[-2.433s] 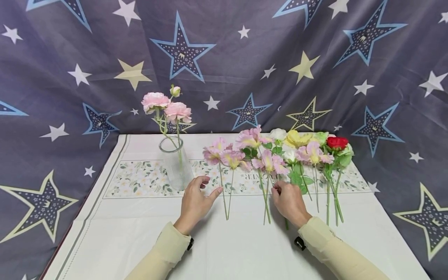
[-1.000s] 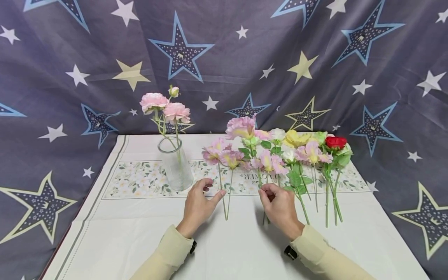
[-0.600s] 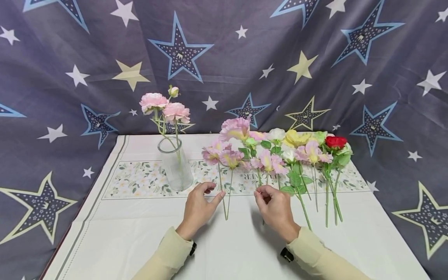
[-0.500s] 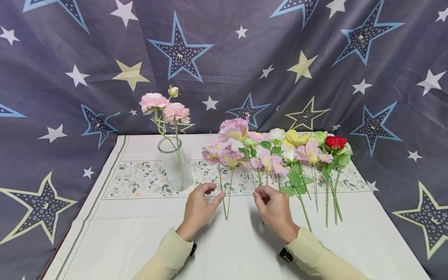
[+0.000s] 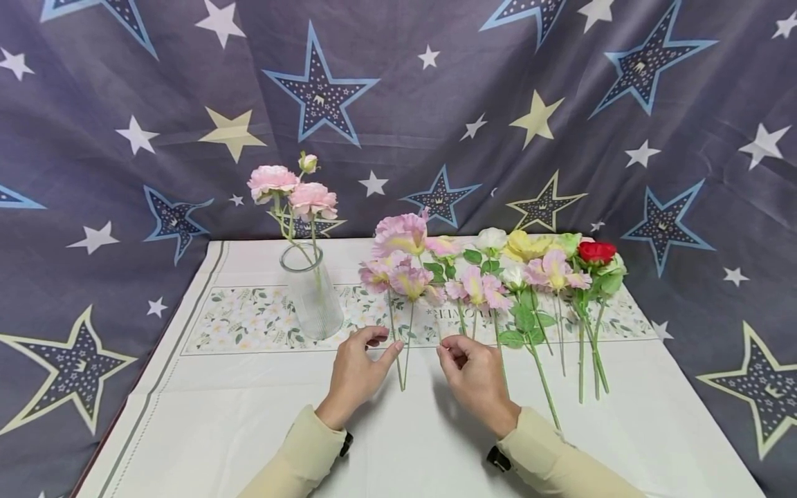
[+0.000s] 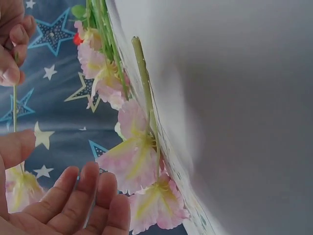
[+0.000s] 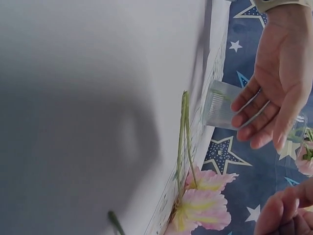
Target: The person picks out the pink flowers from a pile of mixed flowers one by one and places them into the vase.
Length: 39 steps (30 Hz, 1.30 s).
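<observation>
"What are the fingers doing, left to right?"

"On the left hand (image 5: 355, 370) they're loosely bent, a little apart, holding nothing. On the right hand (image 5: 478, 379), thumb and fingertips pinch the thin stem of 1 flower, the held flower (image 5: 401, 234)."

"And the rest, same order?"

"Glass vase (image 5: 314, 308) first, with 2 pink blooms (image 5: 314, 200) and 1 bud (image 5: 308, 163). The left hand is near; an outward swing could knock it, and those blooms probably make it top-heavy."

"Next?"

"2 pink-and-yellow flowers (image 5: 411, 283) lie with their stems meeting at the ends. The held flower's bloom is raised just behind theirs in the head view. Dragged sideways, its petals could snag; I can't tell whether they touch."

"Is the pinch safe?"

"It's small. If it loosened, I'd expect the heavy bloom to roll the stem round."

"Far right?"

"White rose (image 5: 491, 239), yellow flower (image 5: 525, 245), red rose (image 5: 598, 252), all bunched. 1 green stem (image 5: 545, 387) runs close to the right sleeve (image 5: 532, 443); a low forearm could sweep it along."
</observation>
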### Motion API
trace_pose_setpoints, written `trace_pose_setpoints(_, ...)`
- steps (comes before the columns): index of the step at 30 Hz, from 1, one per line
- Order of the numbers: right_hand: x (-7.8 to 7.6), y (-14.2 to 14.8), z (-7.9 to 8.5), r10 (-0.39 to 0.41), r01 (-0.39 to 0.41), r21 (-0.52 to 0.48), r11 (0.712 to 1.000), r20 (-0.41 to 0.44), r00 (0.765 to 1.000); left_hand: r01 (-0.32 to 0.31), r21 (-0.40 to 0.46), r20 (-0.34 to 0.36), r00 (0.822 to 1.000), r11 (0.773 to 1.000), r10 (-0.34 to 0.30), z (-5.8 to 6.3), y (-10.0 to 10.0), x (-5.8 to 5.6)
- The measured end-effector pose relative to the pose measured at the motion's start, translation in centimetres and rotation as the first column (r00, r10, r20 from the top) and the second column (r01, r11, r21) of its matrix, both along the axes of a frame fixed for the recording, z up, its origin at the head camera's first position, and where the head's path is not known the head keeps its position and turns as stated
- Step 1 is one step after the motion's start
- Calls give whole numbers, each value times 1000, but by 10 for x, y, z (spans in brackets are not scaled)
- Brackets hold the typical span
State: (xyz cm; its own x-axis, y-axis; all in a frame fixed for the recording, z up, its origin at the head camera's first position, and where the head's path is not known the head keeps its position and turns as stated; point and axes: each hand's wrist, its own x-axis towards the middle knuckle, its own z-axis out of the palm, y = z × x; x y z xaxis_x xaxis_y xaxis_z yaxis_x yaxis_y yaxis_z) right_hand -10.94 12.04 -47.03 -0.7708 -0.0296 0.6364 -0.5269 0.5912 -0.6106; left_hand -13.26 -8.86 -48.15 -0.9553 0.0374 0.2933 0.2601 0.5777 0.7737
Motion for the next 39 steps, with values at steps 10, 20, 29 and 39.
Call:
trace_pose_setpoints(10, 0, -10, -1, 58, -58, -17, 998, -27, 998, 49, 92, -37, 998, 995, -46, 2, 6, -2)
trace_pose_setpoints(20, 6, -19, -4, 70, -70, -10, 997, -1, 998, 78, 210, -103, 993, 975, -58, 5, 17, -8)
trace_pose_setpoints(29, 9, -25, -7, 97, -97, -2, 995, -17, 995, 73, 271, -128, 991, 960, -39, 12, 27, -15)
trace_pose_setpoints(39, 10, -28, -8, 114, -114, -9, 993, 6, 993, 40, 309, -142, 990, 950, 5, 22, 26, -21)
